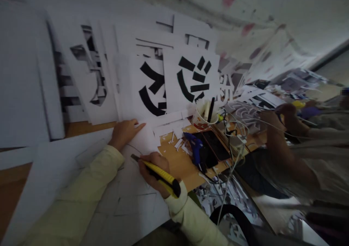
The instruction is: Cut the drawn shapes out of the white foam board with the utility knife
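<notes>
A large white sheet (103,202) with thin drawn outlines lies on the wooden table. Resting on the sheet's far part is my left hand (124,134), its index finger stretched out and nothing in its grip. My right hand (156,169) is wrapped round a yellow and black utility knife (160,173). The knife's blade end points up and left, close to a curved line on the sheet; whether the tip touches the surface I cannot make out.
Boards with black character shapes (193,78) lean behind the sheet. To the right are a cup of pens (204,113), a blue glue gun (195,147), phones (216,144), paper scraps (178,142) and tangled cables (234,129). A co-worker's hands (272,124) work farther right.
</notes>
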`<state>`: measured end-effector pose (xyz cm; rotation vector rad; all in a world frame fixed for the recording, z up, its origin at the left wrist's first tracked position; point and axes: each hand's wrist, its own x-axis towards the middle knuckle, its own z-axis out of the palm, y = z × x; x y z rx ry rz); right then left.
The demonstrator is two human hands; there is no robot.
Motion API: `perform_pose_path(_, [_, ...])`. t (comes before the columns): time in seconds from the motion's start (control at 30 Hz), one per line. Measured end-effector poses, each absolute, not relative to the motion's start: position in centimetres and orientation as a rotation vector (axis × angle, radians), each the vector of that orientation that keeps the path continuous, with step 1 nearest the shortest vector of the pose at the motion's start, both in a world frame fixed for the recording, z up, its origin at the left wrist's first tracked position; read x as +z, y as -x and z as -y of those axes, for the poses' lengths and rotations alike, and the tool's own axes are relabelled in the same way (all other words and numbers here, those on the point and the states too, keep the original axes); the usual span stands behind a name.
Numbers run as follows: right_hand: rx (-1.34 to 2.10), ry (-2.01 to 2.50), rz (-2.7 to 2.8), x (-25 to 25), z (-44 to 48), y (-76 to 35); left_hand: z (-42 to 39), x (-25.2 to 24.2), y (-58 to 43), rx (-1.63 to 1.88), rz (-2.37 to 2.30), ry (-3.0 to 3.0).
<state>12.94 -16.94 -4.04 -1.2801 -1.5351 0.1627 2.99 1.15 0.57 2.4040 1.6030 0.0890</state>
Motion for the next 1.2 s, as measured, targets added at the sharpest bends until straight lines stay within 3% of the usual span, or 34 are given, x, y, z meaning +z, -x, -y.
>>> perform_pose_path(0.53, [0.205, 1.363, 1.673, -2.3, 17.3, -13.1, -1.8, -0.9, -2.4, 0.326, -1.481, -2.409])
perform_pose_path(0.8, [0.346, 1.384, 1.742, -1.8, 17.1, -14.1, -1.8, -0.6, -2.2, 0.304, -1.450, -2.423])
perform_pose_path(1.2, [0.258, 1.262, 1.926, -0.7, 16.4, -14.5, -2.1, -0.7, -2.2, 0.320, -1.428, -2.385])
